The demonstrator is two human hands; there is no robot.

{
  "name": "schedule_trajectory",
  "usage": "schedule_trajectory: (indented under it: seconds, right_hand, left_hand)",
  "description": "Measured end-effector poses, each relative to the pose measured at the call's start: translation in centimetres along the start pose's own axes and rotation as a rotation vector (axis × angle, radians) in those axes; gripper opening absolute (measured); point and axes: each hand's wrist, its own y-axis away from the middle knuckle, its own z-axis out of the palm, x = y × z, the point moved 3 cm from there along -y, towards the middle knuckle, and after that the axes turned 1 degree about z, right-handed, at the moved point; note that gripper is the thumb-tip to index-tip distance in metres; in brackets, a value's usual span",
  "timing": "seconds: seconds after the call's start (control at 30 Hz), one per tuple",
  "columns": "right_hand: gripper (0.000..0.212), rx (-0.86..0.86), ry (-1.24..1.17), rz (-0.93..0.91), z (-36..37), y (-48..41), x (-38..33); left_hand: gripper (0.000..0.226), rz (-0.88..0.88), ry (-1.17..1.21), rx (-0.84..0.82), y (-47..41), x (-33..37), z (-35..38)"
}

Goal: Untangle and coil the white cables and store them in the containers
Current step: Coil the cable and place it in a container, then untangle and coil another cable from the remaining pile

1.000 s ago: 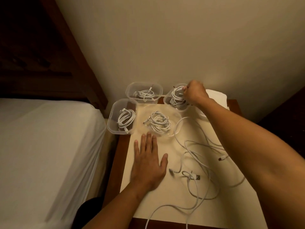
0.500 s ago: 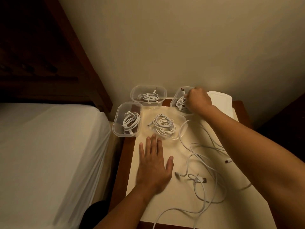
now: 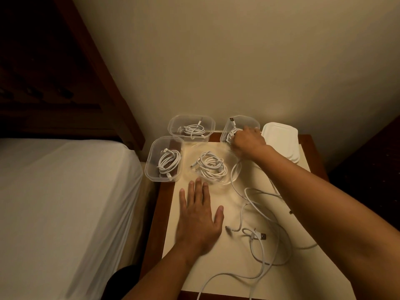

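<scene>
A bedside counter (image 3: pixel 216 267), topped in white, is pictured from above, with both bare forearms stretched over it. The right grip (image 3: pixel 249 144) is reached into the back-right container (image 3: pixel 246 120), a clear tub by the wall (image 3: pixel 238 61), where its fingers are curled down and clenched on the coiled cable (image 3: pixel 232 135) lying inside. A USB plug (image 3: pixel 232 121) is seen standing up against that tub's left wall.

The left grip (image 3: pixel 200 217) is released: it is laid palm down on the counter with fingers straight and slightly spread, and nothing is held. Its fingertips are placed just beside the middle container (image 3: pixel 238 169), whose clear rim is barely made out around the middle coil (image 3: pixel 212 166).

Two more clear tubs are shown filled. The back-left container (image 3: pixel 173 124) holds the back-left coil (image 3: pixel 193 129), and the left container (image 3: pixel 151 156), set at the counter's left edge, holds the left coil (image 3: pixel 168 162).

The loose cables (image 3: pixel 256 234) are left uncoiled on the counter under and beside the right forearm, looped over one another, with one strand trailed off the near edge. A stack of white lids (image 3: pixel 279 137) is set to the right of the back-right container. A bed (image 3: pixel 65 191) with a white sheet and a dark wooden headboard (image 3: pixel 65 83) are seen to the left.
</scene>
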Motion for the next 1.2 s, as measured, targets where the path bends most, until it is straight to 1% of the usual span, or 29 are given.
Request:
schedule_trajectory:
  seconds: [0.07, 0.2, 0.27, 0.37, 0.47, 0.53, 0.6, 0.7, 0.73, 0.77, 0.83, 0.87, 0.93, 0.97, 1.0, 1.03, 1.1, 1.13, 1.17, 1.2]
  right_hand:
    - [0.031, 0.019, -0.034, 0.021, -0.4, 0.3, 0.0]
    - [0.027, 0.126, -0.111, 0.066, -1.4, 0.5, 0.0]
    - [0.029, 0.153, -0.124, 0.063, -1.8, 0.6, 0.1]
    - [0.034, 0.21, -0.212, 0.06, -2.1, 1.2, 0.2]
    - [0.033, 0.313, -0.324, 0.077, -2.8, 4.6, 0.2]
    - [0.032, 0.342, -0.365, 0.088, -2.8, 8.3, 0.3]
    - [0.035, 0.263, -0.418, 0.113, -2.0, 12.3, 0.4]
    - [0.039, 0.038, -0.377, 0.132, 0.6, 17.4, 0.4]
    - [0.038, 0.012, -0.336, 0.127, 1.3, 18.5, 0.4]
    - [0.035, 0.026, -0.311, 0.117, 1.9, 19.5, 0.4]
    - [0.027, 0.145, -0.321, 0.11, 2.0, 20.7, 0.8]
    - [0.025, 0.204, -0.35, 0.118, 1.6, 21.1, 1.0]
    - [0.022, 0.311, -0.439, 0.121, 0.3, 21.7, 1.6]
    - [0.02, 0.36, -0.491, 0.114, -0.5, 22.0, 1.9]
    - [0.018, 0.408, -0.539, 0.094, -1.6, 22.2, 2.1]
    - [0.016, 0.447, -0.579, 0.059, -2.8, 22.5, 2.2]
    - [0.014, 0.509, -0.637, -0.027, -5.2, 23.3, 1.9]
    - [0.013, 0.533, -0.663, -0.062, -6.4, 23.7, 1.7]
    - [0.012, 0.559, -0.704, -0.079, -7.5, 24.2, 1.6]
    - [0.012, 0.584, -0.765, -0.08, -8.5, 24.7, 1.5]
  left_hand:
    - [0.08, -0.001, -0.006, 0.0, 0.0, 0.0, 0.1]
    - [0.08, 0.002, 0.007, -0.002, 0.0, 0.1, 0.0]
    - [0.08, 0.003, 0.014, 0.005, -0.2, 0.1, -0.1]
    - [0.08, -0.001, 0.023, 0.004, -0.2, -0.1, 0.0]
    - [0.08, -0.004, 0.034, 0.006, 0.0, -0.1, -0.1]
    - [0.08, -0.008, 0.043, 0.008, 0.1, -0.1, -0.3]
    - [0.079, -0.01, 0.056, 0.008, 0.1, 0.0, -0.4]
    - [0.077, -0.002, 0.09, 0.01, 0.3, 0.1, -0.7]
    - [0.074, -0.001, 0.141, 0.012, 0.4, 0.0, -0.7]
    - [0.069, -0.005, 0.224, 0.017, 0.6, -0.2, -0.8]
    - [0.053, -0.022, 0.446, 0.046, 0.8, -0.3, -1.9]
    - [0.043, -0.023, 0.52, 0.083, 0.8, -0.3, -2.8]
    - [0.031, 0.025, 0.549, 0.241, 0.5, 0.3, -6.0]
    - [0.028, 0.071, 0.551, 0.311, 0.4, 1.0, -8.2]
    - [0.03, 0.151, 0.557, 0.347, 0.2, 2.0, -10.5]
    - [0.037, 0.246, 0.538, 0.341, -0.1, 3.2, -12.8]
    - [0.053, 0.398, 0.416, 0.23, -0.9, 5.8, -16.6]
    - [0.051, 0.438, 0.362, 0.168, -1.4, 6.8, -18.1]
    - [0.041, 0.457, 0.37, 0.121, -1.7, 7.6, -19.5]
    - [0.029, 0.458, 0.437, 0.076, -2.0, 8.2, -20.6]
